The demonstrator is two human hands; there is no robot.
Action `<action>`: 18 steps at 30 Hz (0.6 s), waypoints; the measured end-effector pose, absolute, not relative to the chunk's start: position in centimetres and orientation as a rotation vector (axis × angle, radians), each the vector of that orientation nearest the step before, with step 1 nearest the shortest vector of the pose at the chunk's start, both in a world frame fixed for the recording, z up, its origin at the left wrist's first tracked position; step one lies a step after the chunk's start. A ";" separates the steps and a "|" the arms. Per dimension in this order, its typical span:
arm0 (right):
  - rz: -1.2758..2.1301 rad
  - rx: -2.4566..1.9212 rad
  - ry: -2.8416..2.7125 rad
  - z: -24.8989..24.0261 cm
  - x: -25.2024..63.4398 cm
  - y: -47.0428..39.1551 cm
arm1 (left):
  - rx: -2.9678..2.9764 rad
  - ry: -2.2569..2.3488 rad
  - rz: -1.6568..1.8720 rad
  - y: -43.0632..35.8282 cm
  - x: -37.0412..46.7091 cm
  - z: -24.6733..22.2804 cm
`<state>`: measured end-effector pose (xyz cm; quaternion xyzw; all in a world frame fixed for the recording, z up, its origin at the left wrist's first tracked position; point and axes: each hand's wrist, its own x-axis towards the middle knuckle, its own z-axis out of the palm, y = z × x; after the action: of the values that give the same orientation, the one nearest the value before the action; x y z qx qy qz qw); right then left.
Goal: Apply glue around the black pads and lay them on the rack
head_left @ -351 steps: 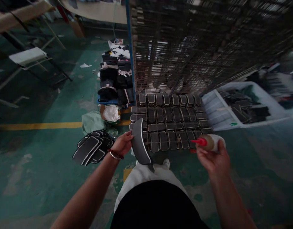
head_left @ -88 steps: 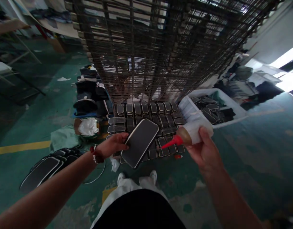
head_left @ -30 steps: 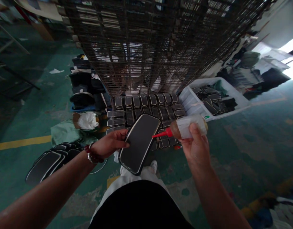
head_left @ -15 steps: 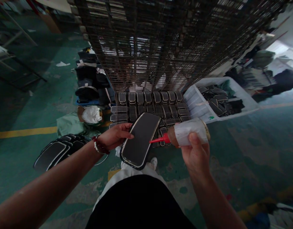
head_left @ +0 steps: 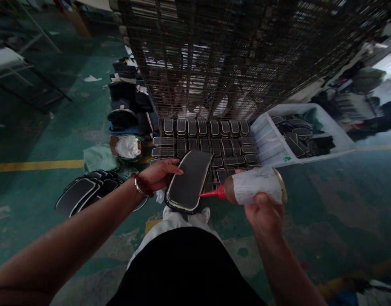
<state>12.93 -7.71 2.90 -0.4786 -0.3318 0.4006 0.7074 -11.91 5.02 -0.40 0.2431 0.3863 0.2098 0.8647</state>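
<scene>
One dark grey curved panel (head_left: 189, 180) with rounded corners and a pale line along its border is near the centre of the head view, tilted, its narrow ends toward the top and bottom of the frame. Its upper left edge is clamped by the left hand (head_left: 162, 172), the thumb lying on the grey face and the other fingers partly hidden behind it. Red beads and a silver-coloured bracelet (head_left: 140, 185) circle that wrist.

Right of the panel, the right hand (head_left: 266, 210) has its fingers closed around a round bottle wrapped in white (head_left: 257, 186), lying on its side with its brown shoulder toward the panel. Its pointed red nozzle (head_left: 216, 193) ends at the pale line on the panel's right side; whether the tip touches cannot be told.

Behind the panel, a tall dark wire rack (head_left: 195, 85) fills the upper middle, with rows of similar small dark panels (head_left: 192, 127) at its foot. At the right, a white plastic tub (head_left: 276, 151) holds more dark pieces (head_left: 299, 131). Left of centre, black bundles (head_left: 122, 117) sit in a blue crate (head_left: 123, 129), above a container with crumpled white lining (head_left: 128, 146) and a pale green cloth (head_left: 100, 157). Just below that cloth, overlapping dark panels with pale edging (head_left: 79, 195) lie piled. Black clothing (head_left: 185, 267) occupies the bottom middle.
</scene>
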 end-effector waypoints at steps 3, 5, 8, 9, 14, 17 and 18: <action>0.909 -1.054 -0.755 2.9 12.8 -7.9 | 0.485 0.822 0.468 5.1 -11.9 -0.4; 0.899 -1.043 -0.751 3.0 12.7 -8.0 | 0.466 0.845 0.497 5.1 -11.9 -0.4; 0.887 -1.019 -0.723 3.0 12.6 -7.9 | 0.436 0.885 0.545 5.0 -11.9 -0.1; 0.882 -1.013 -0.707 3.0 12.5 -7.9 | 0.423 0.895 0.558 5.0 -11.8 -0.1; 0.882 -1.017 -0.572 2.1 11.4 -8.3 | 0.341 0.946 0.644 5.0 -11.6 -0.3; 1.077 -1.041 -0.326 1.3 10.6 -8.2 | 0.323 0.970 0.706 4.9 -11.4 -0.7; 1.182 -1.042 -0.226 1.1 10.5 -8.0 | 0.333 0.973 0.713 4.8 -11.2 -0.7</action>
<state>10.55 -7.95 1.06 -0.4678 -0.1014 0.5305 0.6996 -11.23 4.80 -0.73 0.1559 0.4553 0.3339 0.8105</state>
